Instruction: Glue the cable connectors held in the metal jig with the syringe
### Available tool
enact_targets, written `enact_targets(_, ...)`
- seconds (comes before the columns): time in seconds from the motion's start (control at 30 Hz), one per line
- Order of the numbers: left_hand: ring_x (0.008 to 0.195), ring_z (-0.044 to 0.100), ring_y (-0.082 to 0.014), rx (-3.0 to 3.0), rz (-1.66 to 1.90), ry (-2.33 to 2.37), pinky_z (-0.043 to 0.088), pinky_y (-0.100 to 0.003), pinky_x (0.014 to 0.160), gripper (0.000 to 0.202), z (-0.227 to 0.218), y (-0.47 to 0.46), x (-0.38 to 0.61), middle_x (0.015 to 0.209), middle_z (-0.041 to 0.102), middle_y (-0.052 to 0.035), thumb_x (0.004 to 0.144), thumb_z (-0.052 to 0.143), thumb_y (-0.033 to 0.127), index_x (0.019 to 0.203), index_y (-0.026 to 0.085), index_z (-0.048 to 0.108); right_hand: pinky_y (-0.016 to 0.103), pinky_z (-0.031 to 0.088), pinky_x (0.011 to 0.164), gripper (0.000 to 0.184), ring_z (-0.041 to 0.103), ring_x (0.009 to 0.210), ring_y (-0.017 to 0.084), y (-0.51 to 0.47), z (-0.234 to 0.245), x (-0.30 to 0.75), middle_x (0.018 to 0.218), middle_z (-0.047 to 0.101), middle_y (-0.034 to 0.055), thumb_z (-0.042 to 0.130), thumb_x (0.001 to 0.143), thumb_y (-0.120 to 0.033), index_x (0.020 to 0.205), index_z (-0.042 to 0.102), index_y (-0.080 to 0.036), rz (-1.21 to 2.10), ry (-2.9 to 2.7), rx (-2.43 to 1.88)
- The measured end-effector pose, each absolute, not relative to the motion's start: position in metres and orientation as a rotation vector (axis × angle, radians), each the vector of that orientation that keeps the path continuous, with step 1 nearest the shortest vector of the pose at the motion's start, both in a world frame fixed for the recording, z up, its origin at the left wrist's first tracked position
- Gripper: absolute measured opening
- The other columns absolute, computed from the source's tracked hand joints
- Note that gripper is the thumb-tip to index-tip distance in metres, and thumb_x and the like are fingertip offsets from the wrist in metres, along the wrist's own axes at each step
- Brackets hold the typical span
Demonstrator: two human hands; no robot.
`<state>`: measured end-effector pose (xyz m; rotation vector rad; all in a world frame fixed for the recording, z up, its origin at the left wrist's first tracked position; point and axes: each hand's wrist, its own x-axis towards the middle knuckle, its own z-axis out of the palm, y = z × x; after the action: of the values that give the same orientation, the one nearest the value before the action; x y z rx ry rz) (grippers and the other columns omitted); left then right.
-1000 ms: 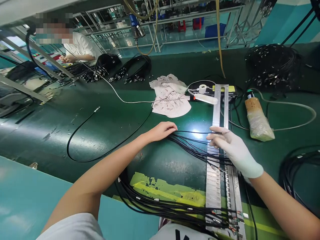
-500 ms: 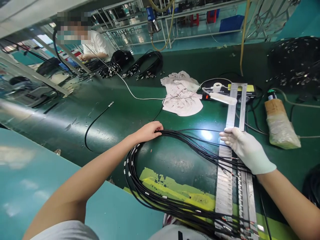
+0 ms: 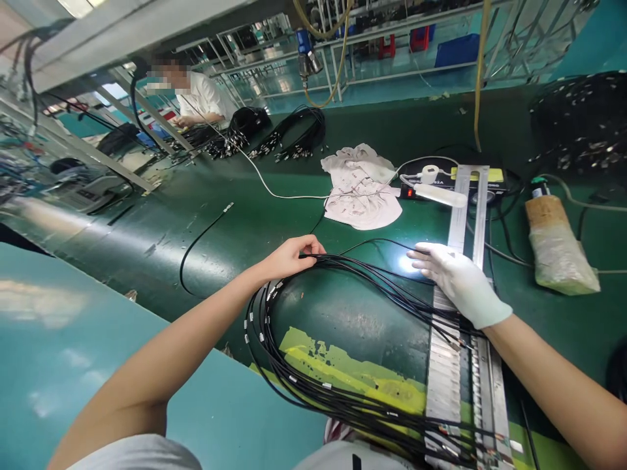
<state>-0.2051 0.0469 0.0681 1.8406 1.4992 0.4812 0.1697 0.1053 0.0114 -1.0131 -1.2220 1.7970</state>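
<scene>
My left hand [image 3: 292, 258], bare, is closed around a bundle of black cables [image 3: 353, 262] that loops down and back to the right. White bands show along the loop. My right hand [image 3: 453, 282], in a white glove, pinches one thin black cable [image 3: 375, 240] at its fingertips; that cable arches above the rest of the bundle. Below and beside this hand stands a slotted metal fixture [image 3: 443, 378], with bare coloured wire ends of the cables lying across it. The right thumb is mostly hidden.
A crumpled pale cloth [image 3: 362, 196] lies behind the bundle, near a black box [image 3: 431, 171] with a white plug. At right stands a wrapped bottle [image 3: 558, 241]. A lone cable [image 3: 189, 251] curves at left. Cable coils [image 3: 304, 127] and a co-worker [image 3: 203, 98] are farther back.
My right hand has moved left, bringing the single cable with it, so the cable now bows upward. My left hand keeps its hold on the bundle. The view has shifted slightly.
</scene>
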Motion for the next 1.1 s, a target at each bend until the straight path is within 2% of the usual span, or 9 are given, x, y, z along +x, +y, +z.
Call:
enact_targets(0.1,0.108,0.063,-0.0224,1.832,0.424,1.484,0.05,-0.032,0.093,0.014,0.064,0.054,-0.203,0.112,0.069,-0.0076,0.078,0.061,0.032,0.082,0.018,0.058,0.042,0.054,0.094,0.046,0.069,0.107,0.025,0.11,0.021,0.144,0.125,0.07,0.0126,0.063,0.089,-0.056,0.118,0.066,-0.021,1.813,-1.274,-0.945)
enact_targets(0.17,0.102,0.065,-0.0223,1.804,0.37,1.519,0.051,-0.032,0.091,0.02,0.059,0.058,-0.205,0.105,0.071,-0.0072,0.079,0.06,0.037,0.079,0.018,0.063,0.039,0.053,0.092,0.044,0.069,0.106,0.023,0.111,0.033,0.13,0.125,0.07,0.0118,0.061,0.091,-0.055,0.118,0.066,-0.021,1.788,-1.328,-0.914)
enact_targets(0.3,0.068,0.066,-0.0181,1.669,0.244,1.696,0.053,-0.029,0.065,0.032,0.048,0.063,-0.216,0.072,0.067,-0.0038,0.086,0.054,0.045,0.073,0.017,0.064,0.036,0.053,0.089,0.04,0.069,0.104,0.022,0.108,0.058,0.119,0.122,0.071,0.0112,0.054,0.097,-0.052,0.119,0.066,-0.02,1.66,-1.472,-0.836)
enact_targets(0.37,0.057,0.063,-0.0157,1.606,0.177,1.776,0.05,-0.027,0.055,0.028,0.044,0.065,-0.222,0.068,0.066,-0.0019,0.085,0.058,0.044,0.079,0.017,0.063,0.036,0.054,0.089,0.04,0.069,0.105,0.022,0.107,0.065,0.122,0.122,0.071,0.0109,0.052,0.098,-0.051,0.12,0.066,-0.02,1.602,-1.502,-0.797)
enact_targets(0.47,0.054,0.062,-0.0134,1.556,0.021,1.838,0.05,-0.025,0.052,0.026,0.04,0.071,-0.226,0.072,0.067,-0.0008,0.081,0.071,0.04,0.09,0.017,0.063,0.036,0.054,0.09,0.039,0.068,0.109,0.023,0.108,0.069,0.13,0.126,0.07,0.0095,0.052,0.099,-0.051,0.122,0.065,-0.023,1.55,-1.5,-0.742)
enact_targets(0.57,0.062,0.064,-0.0126,1.54,-0.194,1.874,0.054,-0.026,0.058,0.031,0.035,0.08,-0.223,0.081,0.068,-0.0016,0.085,0.073,0.039,0.101,0.014,0.064,0.037,0.054,0.09,0.038,0.067,0.113,0.024,0.105,0.072,0.138,0.125,0.07,0.0081,0.053,0.098,-0.052,0.123,0.064,-0.025,1.516,-1.451,-0.686)
enact_targets(0.67,0.086,0.066,-0.0155,1.586,-0.347,1.929,0.059,-0.033,0.076,0.031,0.03,0.084,-0.217,0.103,0.067,-0.0057,0.095,0.064,0.038,0.113,0.014,0.063,0.037,0.054,0.09,0.034,0.067,0.113,0.024,0.098,0.077,0.145,0.122,0.071,0.0069,0.054,0.098,-0.049,0.122,0.065,-0.028,1.49,-1.385,-0.643)
enact_targets(0.77,0.104,0.065,-0.0204,1.695,-0.39,1.995,0.058,-0.041,0.089,0.033,0.031,0.079,-0.213,0.12,0.063,-0.0087,0.097,0.062,0.038,0.121,0.015,0.061,0.037,0.053,0.09,0.031,0.067,0.111,0.024,0.089,0.08,0.156,0.12,0.072,0.0069,0.055,0.098,-0.047,0.121,0.066,-0.028,1.486,-1.368,-0.64)
enact_targets(1.1,0.108,0.063,-0.0219,1.955,-0.256,2.214,0.056,-0.043,0.092,0.036,0.056,0.046,-0.227,0.123,0.062,-0.0094,0.096,0.062,0.039,0.124,0.016,0.06,0.04,0.054,0.091,0.042,0.068,0.108,0.025,0.082,0.051,0.192,0.121,0.071,0.0092,0.055,0.096,-0.056,0.122,0.066,-0.025,1.475,-1.396,-0.962)
